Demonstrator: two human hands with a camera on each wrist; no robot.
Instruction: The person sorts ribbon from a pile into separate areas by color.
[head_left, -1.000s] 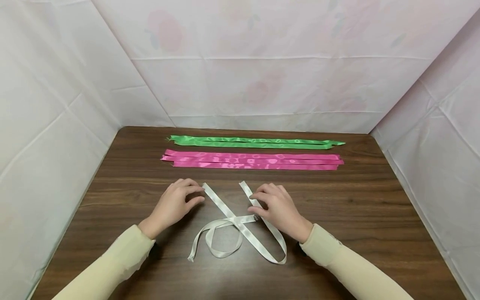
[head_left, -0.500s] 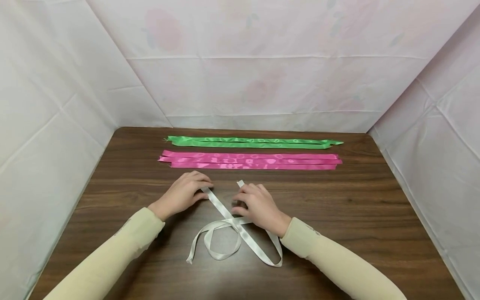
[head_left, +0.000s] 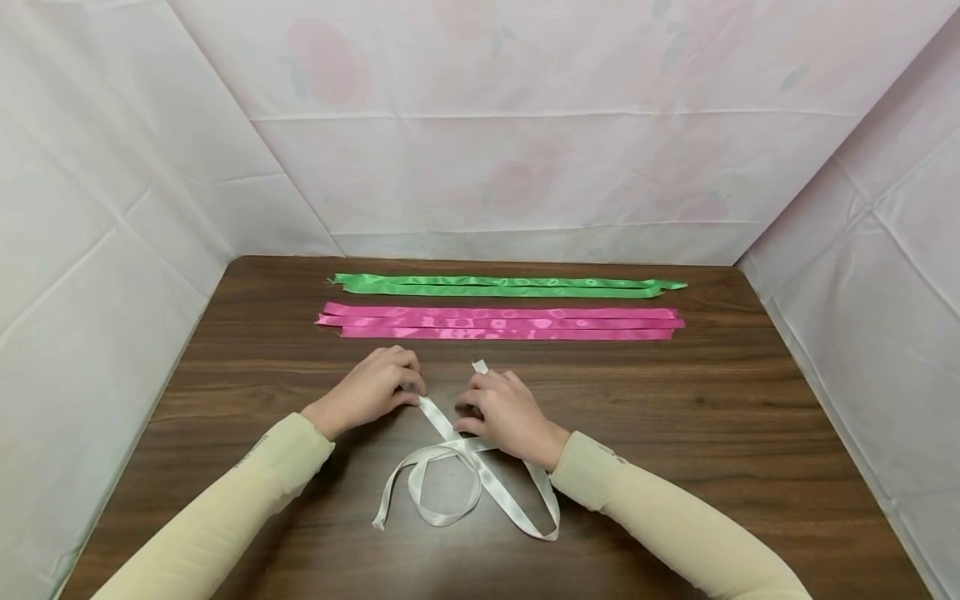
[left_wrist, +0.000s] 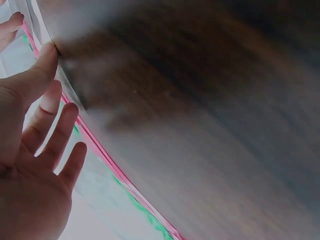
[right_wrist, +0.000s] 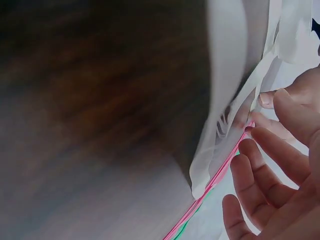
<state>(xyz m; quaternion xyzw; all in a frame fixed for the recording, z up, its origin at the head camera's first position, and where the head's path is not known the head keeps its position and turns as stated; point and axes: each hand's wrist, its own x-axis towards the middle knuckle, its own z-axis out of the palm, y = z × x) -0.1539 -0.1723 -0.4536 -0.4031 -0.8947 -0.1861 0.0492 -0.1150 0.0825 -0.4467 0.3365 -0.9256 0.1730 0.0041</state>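
Note:
White satin ribbon lies on the table in crossing loops; I cannot tell whether it is one length or two. My left hand pinches its upper left end between thumb and index finger. In the left wrist view the other fingers are spread apart. My right hand hovers over the right strand, its fingers loosely bent and holding nothing. One white ribbon end pokes out beyond that hand's knuckles, and part of the strand is hidden beneath it. In the right wrist view the thumb and fingers stand apart beside the ribbon.
Behind the hands, several pink ribbons lie side by side across the brown wooden table. Green ribbons run parallel farther back. Pale cloth walls enclose the table at the back and both sides.
My left hand has moved right onto the white ribbon's end and now pinches it, shifting that end slightly toward me. My right hand has moved left over the right strand.

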